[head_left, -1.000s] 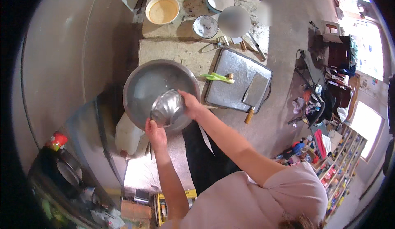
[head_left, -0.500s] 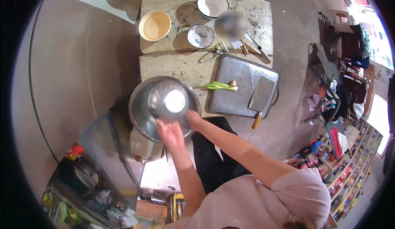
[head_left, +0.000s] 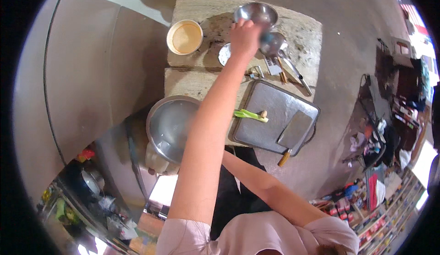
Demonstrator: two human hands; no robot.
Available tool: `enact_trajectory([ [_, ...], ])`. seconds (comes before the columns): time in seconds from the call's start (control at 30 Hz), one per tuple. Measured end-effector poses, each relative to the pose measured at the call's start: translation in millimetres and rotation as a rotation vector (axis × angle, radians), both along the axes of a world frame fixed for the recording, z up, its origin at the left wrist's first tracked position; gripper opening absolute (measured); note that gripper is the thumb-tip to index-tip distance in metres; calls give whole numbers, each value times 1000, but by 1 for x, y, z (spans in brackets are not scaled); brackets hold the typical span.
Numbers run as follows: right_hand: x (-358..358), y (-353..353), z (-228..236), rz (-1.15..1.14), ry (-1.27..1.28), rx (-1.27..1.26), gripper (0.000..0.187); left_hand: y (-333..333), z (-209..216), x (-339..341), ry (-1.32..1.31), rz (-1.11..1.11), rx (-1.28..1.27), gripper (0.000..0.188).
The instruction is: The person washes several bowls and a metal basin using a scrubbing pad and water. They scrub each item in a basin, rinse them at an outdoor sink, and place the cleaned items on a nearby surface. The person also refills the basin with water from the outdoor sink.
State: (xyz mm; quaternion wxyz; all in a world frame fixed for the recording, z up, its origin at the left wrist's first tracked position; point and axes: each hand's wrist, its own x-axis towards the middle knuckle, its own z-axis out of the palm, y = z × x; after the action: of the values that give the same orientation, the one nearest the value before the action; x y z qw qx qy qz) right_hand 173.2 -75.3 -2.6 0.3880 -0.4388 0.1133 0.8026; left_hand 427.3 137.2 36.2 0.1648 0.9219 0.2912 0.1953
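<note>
My left arm reaches across the table, and my left hand has its fingers on the near rim of a steel bowl. That bowl stands where a white enamel bowl was, which it now hides. Close by the hand lies a metal ladle, partly blurred; a small patterned bowl is half covered by my wrist. My right forearm reaches toward a large steel basin, but my left forearm hides the right hand. The basin looks wet inside.
A dark-rimmed board carries a cleaver, a green onion stalk and a small brownish piece. A cream bowl sits at the far left of the wooden table. Scissors and small sticks lie beside the ladle.
The steel bowl, held in both hands over the basin, has moved to the far side of the table with my left hand. My right hand has gone behind my left forearm.
</note>
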Motion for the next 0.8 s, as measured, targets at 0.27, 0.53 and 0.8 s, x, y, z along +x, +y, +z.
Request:
enact_trajectory([
  [0.27,-26,-26,-53,-181,48,92,48,8,-37,-42,-456,590,-151,64],
  [0.53,-1,-15,-7,97,-382,49,48,72,-96,-152,-1181,1051,-1593,40],
  [0.8,-7,-20,1,297,-1007,319,49,65,-79,-171,-1021,822,-1487,38],
])
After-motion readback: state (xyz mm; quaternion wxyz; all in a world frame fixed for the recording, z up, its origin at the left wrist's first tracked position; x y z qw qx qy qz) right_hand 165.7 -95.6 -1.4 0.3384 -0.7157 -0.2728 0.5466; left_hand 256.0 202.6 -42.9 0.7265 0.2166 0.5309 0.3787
